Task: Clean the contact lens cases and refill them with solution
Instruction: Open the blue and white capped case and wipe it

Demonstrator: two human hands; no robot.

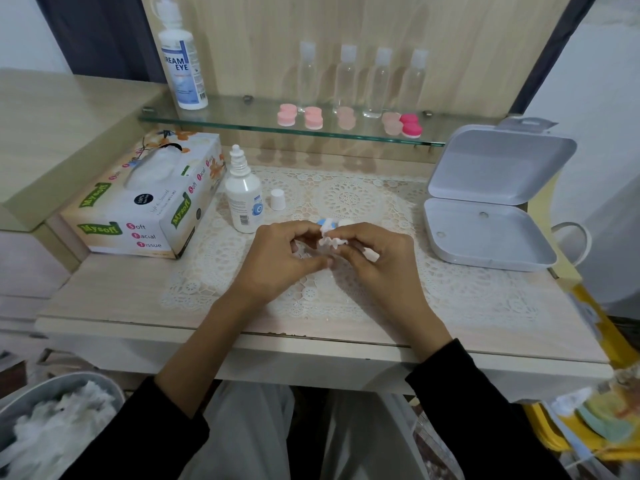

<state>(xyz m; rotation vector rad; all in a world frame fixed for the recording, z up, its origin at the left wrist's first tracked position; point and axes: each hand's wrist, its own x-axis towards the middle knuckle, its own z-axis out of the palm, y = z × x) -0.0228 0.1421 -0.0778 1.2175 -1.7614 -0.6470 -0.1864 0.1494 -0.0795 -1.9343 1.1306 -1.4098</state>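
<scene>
Over the lace mat, my left hand [291, 259] grips a clear contact lens case [308, 249], mostly hidden by the fingers. My right hand [377, 254] pinches a crumpled white tissue [332, 239] against the case. Behind the hands lie a blue cap [325, 222] and a white cap [344, 222]. A small white solution bottle [244, 195] stands uncapped to the left, its white cap [277, 199] beside it. Several pink lens cases [313, 117] and one darker pink case [411, 125] sit on the glass shelf [225, 121].
A tissue box [138, 206] lies at the left. A large solution bottle [183, 60] and several clear bottles [377, 84] stand on the shelf. An open grey box [491, 216] sits at the right. A bin with used tissues [52, 420] is at lower left.
</scene>
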